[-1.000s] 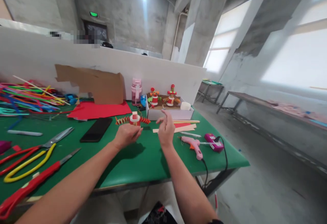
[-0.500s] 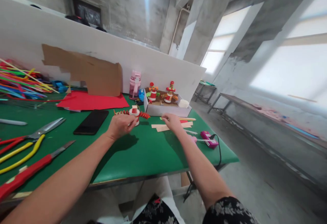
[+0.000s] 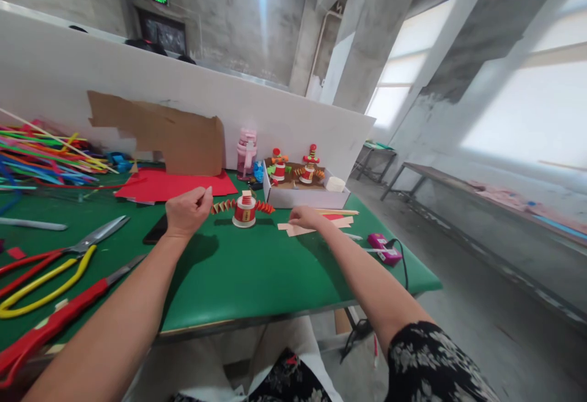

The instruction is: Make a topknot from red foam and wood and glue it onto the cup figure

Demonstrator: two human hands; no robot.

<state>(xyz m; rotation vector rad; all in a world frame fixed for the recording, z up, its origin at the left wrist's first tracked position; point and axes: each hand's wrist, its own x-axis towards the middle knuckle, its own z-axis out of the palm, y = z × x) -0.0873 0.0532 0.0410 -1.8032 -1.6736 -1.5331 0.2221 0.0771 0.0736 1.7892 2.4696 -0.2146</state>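
Note:
A small figure (image 3: 244, 211) stands upright on the table: a white spool-like body with a red band and gold label, folded-paper arms at its sides and a folded red strip on top. My left hand (image 3: 187, 212) is a raised fist just left of its arm, over the black phone (image 3: 155, 230). Whatever the fist may hold is hidden. My right hand (image 3: 304, 217) is closed, its curled fingers down at several cream strips (image 3: 300, 231) right of the figure. I cannot make out whether a strip is between those fingers.
Behind stands a white box (image 3: 302, 198) holding two similar figures, beside a pink bottle (image 3: 246, 153). Red paper (image 3: 177, 183) lies at the back. Scissors (image 3: 98, 234), red-handled cutters (image 3: 64, 316) and colourful strips (image 3: 50, 154) are on the left. A purple device (image 3: 385, 249) with a cable sits right.
My left hand has moved left and up, away from the front of the figure, which now shows fully. My right hand has lowered slightly onto the strips. The view has shifted a little.

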